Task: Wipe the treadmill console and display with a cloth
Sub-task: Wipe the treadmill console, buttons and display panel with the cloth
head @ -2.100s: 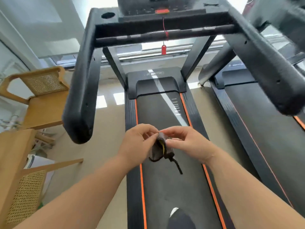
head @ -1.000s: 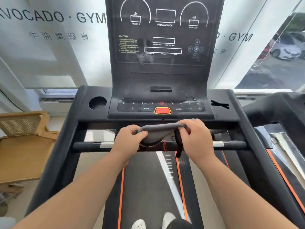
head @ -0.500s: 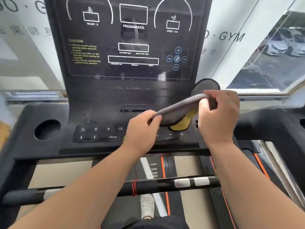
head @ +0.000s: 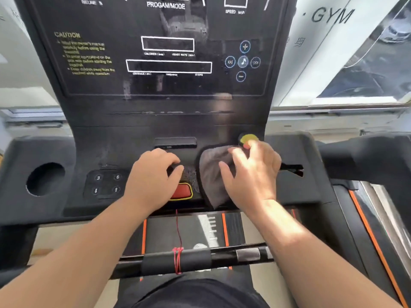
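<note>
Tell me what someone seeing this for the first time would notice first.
Probably the two bare hands low on the treadmill console: the right hand presses a grey cloth onto the panel, the left hand rests beside it. Between them sits a red stop button ringed in yellow. Above rises the dark glossy display, smudged, with white outlines and yellow caution text on its left side.

The right hand point(head: 251, 176) presses a gray cloth point(head: 211, 174) on the console point(head: 289, 196), right of the red button point(head: 181, 191). The left hand point(head: 151, 178) rests curled beside it. The display point(head: 166, 52) stands above.
</note>
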{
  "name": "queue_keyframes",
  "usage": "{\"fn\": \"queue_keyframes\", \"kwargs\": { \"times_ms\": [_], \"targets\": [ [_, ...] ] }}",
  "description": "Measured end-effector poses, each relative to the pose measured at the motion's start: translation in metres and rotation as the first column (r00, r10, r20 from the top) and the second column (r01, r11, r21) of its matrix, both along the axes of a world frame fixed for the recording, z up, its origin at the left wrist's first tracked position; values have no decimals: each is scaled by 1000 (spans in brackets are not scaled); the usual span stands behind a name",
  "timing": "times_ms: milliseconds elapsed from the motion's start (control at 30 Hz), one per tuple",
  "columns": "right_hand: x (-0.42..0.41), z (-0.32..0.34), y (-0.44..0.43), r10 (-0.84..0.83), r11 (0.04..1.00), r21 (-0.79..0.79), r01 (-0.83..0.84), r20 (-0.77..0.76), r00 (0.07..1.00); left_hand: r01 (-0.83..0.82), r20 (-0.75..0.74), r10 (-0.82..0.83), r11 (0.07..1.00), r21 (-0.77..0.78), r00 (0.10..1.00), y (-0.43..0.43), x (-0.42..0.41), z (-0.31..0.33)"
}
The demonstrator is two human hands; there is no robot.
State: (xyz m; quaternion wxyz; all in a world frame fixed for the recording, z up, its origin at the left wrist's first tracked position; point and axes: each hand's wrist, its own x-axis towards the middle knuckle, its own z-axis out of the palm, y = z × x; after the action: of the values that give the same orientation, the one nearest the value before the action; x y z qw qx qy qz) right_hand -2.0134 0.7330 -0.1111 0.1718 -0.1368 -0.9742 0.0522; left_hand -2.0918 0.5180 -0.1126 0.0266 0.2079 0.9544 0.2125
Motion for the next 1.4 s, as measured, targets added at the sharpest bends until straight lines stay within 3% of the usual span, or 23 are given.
{"fn": "queue_keyframes", "kwargs": {
  "times_ms": [133, 233, 300, 367, 500, 633, 967, 1033, 1233, 1300, 1400],
  "targets": [
    [2, -21, -20, 177, 983, 21, -181, 117, 977, -77, -140, 72, 997, -30, 987, -38, -1, -8],
    [-6, -34, -9, 29, 999, 12, -35, 327, 945, -167, -210, 156, 985, -38, 965, -70, -1, -20],
    [-13, -38, -2, -72, 997, 40, 60, 479, 875, -185, -219, 167, 981, -63, 961, -83, 3, -25],
    [-16, -38, -5, -99, 995, 62, 77, 539, 836, -205, -220, 181, 975, -89, 959, -93, 9, -28],
    [-18, -36, -37, 14, 999, 34, -40, 561, 828, -295, -207, 273, 952, -80, 939, -113, 15, -31],
    [-7, -39, -47, 190, 979, -36, -200, 512, 838, -264, -172, 241, 956, -126, 955, -125, 19, -40],
    [-16, -38, -13, -151, 988, 45, 150, 536, 830, -247, -104, 229, 942, -226, 968, -122, 26, -47],
    [-25, -37, -21, -112, 993, 21, 119, 530, 840, -230, -86, 214, 934, -275, 973, -121, 26, -46],
    [-8, -40, -37, 212, 973, -32, -230, 530, 821, -252, -58, 246, 927, -276, 968, -115, 26, -44],
    [8, -41, -26, 198, 975, -20, -221, 526, 827, -254, -49, 250, 926, -281, 967, -112, 27, -44],
    [19, -40, -7, 18, 998, 36, -43, 518, 855, -264, -43, 262, 926, -269, 964, -111, 27, -45]
  ]
}}
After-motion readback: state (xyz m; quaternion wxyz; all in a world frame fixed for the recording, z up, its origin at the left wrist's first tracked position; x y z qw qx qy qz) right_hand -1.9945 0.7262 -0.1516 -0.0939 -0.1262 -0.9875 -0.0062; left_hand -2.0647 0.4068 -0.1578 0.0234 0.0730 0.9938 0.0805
